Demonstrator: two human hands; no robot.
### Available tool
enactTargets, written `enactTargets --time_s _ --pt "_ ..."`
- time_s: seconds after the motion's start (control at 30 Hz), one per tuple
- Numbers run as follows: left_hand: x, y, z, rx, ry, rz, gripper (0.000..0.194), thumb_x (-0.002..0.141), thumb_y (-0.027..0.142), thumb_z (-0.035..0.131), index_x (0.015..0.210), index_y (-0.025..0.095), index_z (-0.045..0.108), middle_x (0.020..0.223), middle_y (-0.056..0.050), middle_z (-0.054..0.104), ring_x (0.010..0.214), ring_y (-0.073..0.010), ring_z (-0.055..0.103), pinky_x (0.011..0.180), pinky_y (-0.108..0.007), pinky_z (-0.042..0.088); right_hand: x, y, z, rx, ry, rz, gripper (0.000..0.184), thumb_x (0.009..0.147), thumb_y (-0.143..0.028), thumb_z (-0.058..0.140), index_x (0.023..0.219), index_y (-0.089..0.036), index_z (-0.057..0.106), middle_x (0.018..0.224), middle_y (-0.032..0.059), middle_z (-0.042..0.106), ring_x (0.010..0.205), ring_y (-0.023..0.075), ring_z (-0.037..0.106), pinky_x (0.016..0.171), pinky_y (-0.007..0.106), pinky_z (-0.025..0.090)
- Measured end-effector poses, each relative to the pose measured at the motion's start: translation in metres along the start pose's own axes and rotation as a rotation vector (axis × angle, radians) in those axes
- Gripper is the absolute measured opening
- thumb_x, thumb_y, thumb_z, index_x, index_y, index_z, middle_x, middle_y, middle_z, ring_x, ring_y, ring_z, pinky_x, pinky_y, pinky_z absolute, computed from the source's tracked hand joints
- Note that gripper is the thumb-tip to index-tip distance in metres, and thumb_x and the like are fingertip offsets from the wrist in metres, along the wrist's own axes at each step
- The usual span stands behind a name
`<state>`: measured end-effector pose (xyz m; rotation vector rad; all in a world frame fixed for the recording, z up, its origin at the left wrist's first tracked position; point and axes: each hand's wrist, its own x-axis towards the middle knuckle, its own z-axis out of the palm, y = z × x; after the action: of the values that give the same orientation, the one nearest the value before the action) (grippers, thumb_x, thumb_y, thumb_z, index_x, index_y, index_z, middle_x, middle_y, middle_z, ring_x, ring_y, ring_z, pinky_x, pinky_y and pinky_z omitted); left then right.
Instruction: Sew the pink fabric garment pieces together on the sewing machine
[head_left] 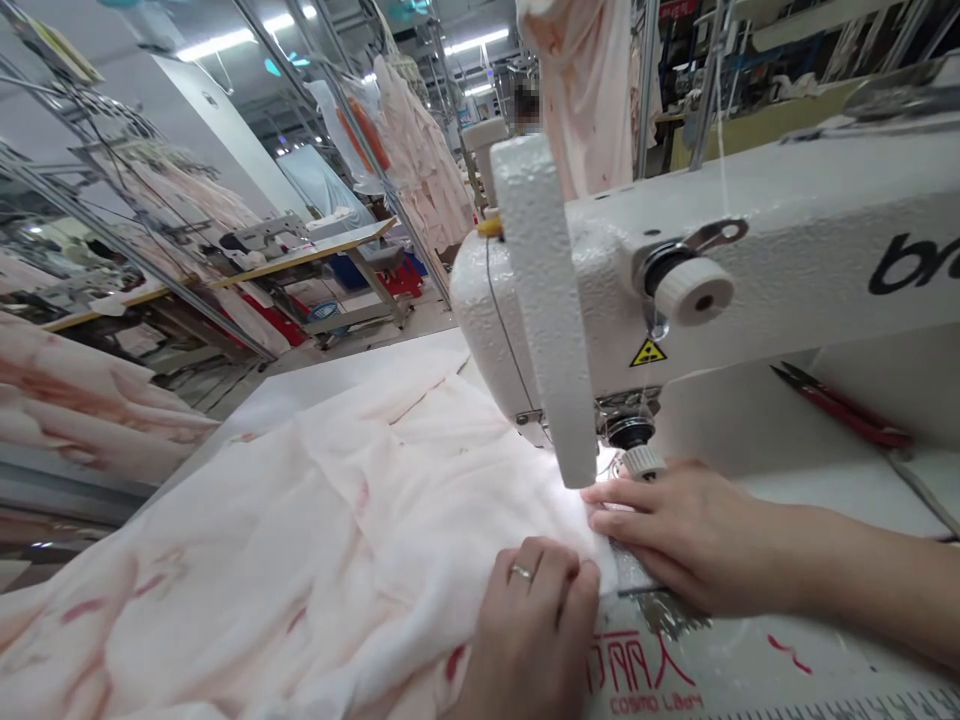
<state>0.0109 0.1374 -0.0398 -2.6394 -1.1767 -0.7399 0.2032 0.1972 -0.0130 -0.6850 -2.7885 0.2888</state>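
The right hand (694, 535) lies flat, fingers together, pressing pale printed fabric (337, 520) under the sewing machine head (675, 270); the left hand (536, 620) curls, bunching the cloth

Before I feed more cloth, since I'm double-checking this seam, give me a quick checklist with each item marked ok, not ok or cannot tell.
1. Left hand resting on the cloth: ok.
2. Right hand clear of the needle area under the sewing machine: not ok, its fingertips are very close.
3. Needle position: cannot tell, hidden from this view.
4. Cloth lying flat before the machine: not ok, it is folded and bunched.
5. Red-handled scissors on the table, apart from the cloth: ok.
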Motion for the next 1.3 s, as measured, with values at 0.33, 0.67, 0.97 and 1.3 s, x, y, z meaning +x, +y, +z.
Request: enactTargets --time_s 0.33,0.67,0.97,1.3 --pt "0.005 -0.026 -0.021 -0.078 -0.025 0.305 0.031 0.088 0.008 0.029 0.076 0.014 0.057 0.092 -0.005 0.061 0.087 -0.0162 0.054 0.075 -0.032 0.047 0.002 -0.005 0.002 -0.003 -0.045 -0.020 0.029 0.078 -0.012 0.043 0.105 -0.014 0.053 0.099 0.0074 0.058 0.077 0.0203 0.049 0.062 0.032 0.038" --pt "0.000 -0.035 -0.012 0.041 -0.049 0.358 0.024 0.088 0.012 0.037 0.086 0.014 0.060 0.093 -0.001 0.065 0.085 -0.0144 0.058 0.072 -0.026 0.050 0.009 -0.008 -0.001 0.051 -0.071 0.044 0.018 0.083 -0.017 0.041 0.094 -0.017 0.055 0.094 0.0089 0.059 0.082 0.0192 0.053 0.072 0.032 0.042" --pt "0.016 -0.045 -0.002 0.091 0.042 0.409 0.023 0.085 0.009 0.037 0.082 0.012 0.060 0.090 -0.007 0.064 0.086 -0.0205 0.058 0.075 -0.037 0.046 0.014 -0.007 -0.003 0.038 -0.069 -0.024 0.024 0.082 -0.014 0.039 0.099 -0.015 0.056 0.094 0.0084 0.061 0.083 0.0195 0.056 0.077 0.034 0.045" --pt "0.033 -0.070 0.003 0.020 -0.124 0.338 0.025 0.087 0.012 0.035 0.101 0.009 0.056 0.092 -0.007 0.060 0.093 -0.0216 0.051 0.083 -0.038 0.039 0.015 0.003 0.009 -0.159 0.159 0.002 0.029 0.085 -0.017 0.033 0.094 -0.014 0.060 0.092 0.0107 0.065 0.077 0.0201 0.060 0.072 0.035 0.046"
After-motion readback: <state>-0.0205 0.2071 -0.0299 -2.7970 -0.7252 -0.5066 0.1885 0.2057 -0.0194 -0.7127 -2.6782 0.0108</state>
